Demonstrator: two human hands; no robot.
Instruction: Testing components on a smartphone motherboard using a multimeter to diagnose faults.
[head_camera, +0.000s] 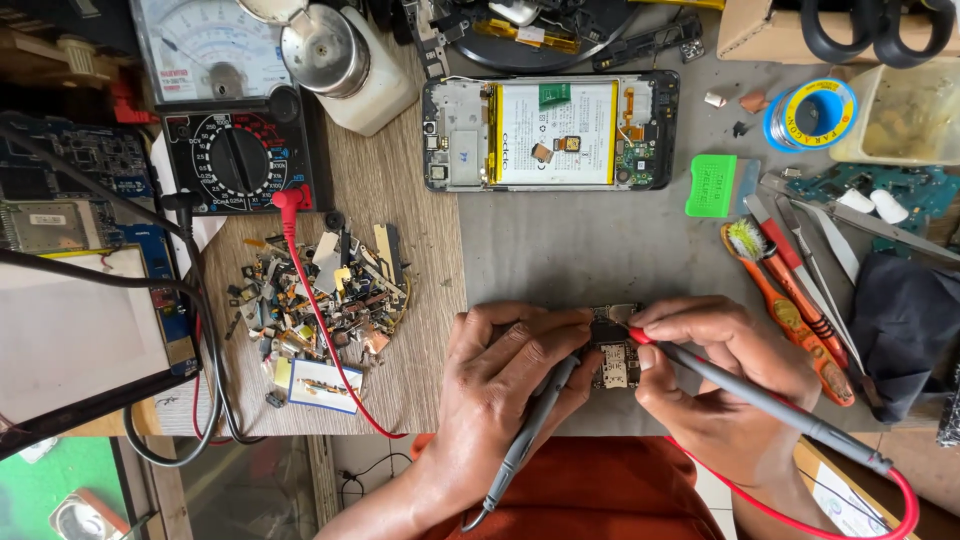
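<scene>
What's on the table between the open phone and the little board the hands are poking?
Nothing. In the head view, only bare grey table lies between the open phone and the small circuit board.

We are at an electronics repair workshop, a phone-repair bench by the look of it. On the counter (560, 250) we see an opened smartphone (551, 131) with its battery and board bared, an analogue multimeter (222, 100) with a red lead plugged in, and a heap of scrap parts and chips (320, 300). We also find a solder spool (812, 114), tweezers (815, 240), a small brush (775, 290), a green plastic pry tool (712, 185) and loose circuit boards (60, 190) at the left edge.
</scene>
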